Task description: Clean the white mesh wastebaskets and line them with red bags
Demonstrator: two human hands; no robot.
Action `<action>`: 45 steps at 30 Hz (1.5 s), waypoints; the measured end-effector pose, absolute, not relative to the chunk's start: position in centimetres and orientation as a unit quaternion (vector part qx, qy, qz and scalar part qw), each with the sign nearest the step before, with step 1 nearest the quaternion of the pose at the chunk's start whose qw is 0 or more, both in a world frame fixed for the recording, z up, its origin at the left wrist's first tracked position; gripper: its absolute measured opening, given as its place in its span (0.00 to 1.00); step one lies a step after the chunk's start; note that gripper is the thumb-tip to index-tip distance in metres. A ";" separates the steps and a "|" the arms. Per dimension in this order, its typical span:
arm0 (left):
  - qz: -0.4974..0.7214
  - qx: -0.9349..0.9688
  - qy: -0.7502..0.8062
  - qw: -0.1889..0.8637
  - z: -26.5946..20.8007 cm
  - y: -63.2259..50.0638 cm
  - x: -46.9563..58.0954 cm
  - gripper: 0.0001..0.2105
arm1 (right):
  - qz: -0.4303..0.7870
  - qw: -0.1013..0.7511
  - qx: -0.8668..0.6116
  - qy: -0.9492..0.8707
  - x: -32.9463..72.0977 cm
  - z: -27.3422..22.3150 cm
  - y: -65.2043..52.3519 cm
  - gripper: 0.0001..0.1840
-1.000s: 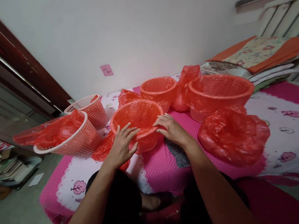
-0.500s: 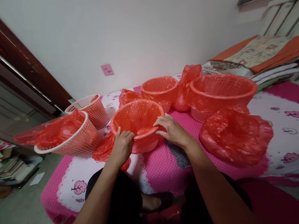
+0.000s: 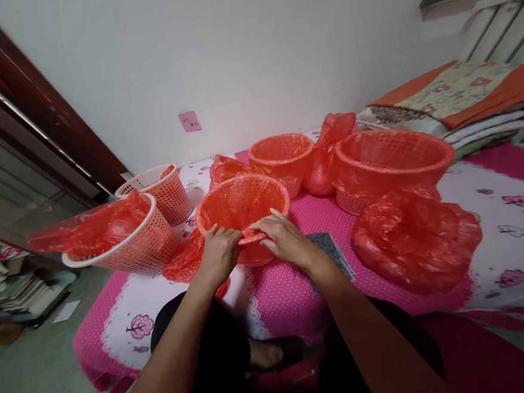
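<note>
A basket lined with a red plastic bag (image 3: 244,198) stands in front of me on the bed, the bag folded over its rim. My left hand (image 3: 220,250) is closed on the near rim, fingers over the folded plastic. Close beside it, my right hand (image 3: 281,237) grips the same rim, thumb and fingers around the edge. Loose red plastic (image 3: 186,256) lies left of the basket, next to my left hand. Under my right forearm a grey cloth (image 3: 330,252) shows on the pink sheet.
Two more bag-lined baskets, a smaller one (image 3: 281,149) and a larger one (image 3: 395,152), stand behind. A crumpled red bag (image 3: 420,246) lies right. At left, a pale basket (image 3: 151,242) tips over with red plastic in it, near another basket (image 3: 174,199). Folded textiles (image 3: 471,94) are stacked far right.
My right hand has moved left along the rim from the basket's right side to the near edge, close to my left hand. More of the grey cloth shows.
</note>
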State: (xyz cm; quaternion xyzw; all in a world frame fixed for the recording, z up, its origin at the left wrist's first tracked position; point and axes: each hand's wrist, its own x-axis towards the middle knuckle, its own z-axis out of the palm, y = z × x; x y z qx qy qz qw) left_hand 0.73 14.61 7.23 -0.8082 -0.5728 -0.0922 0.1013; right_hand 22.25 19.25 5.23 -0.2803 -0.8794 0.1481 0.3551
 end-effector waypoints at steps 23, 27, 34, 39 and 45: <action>-0.056 -0.800 -0.586 0.113 7.2 14.8 0.8 0.04 | 0.090 0.327 -0.311 -0.888 24.1 4.6 20.8 0.11; -0.056 -0.803 -0.582 0.118 7.1 14.9 0.8 0.04 | 0.098 0.336 -0.295 -0.889 24.5 4.5 21.3 0.11; -0.058 -0.805 -0.579 0.114 7.0 15.2 0.9 0.05 | 0.109 0.354 -0.286 -0.884 25.0 4.1 22.1 0.12; -0.075 -0.805 -0.579 0.108 7.1 15.1 0.9 0.05 | 0.093 0.348 -0.290 -0.886 25.0 3.9 22.3 0.14; -0.097 -0.801 -0.582 0.100 7.1 14.9 0.8 0.04 | 0.108 0.362 -0.298 -0.877 24.7 3.9 22.0 0.11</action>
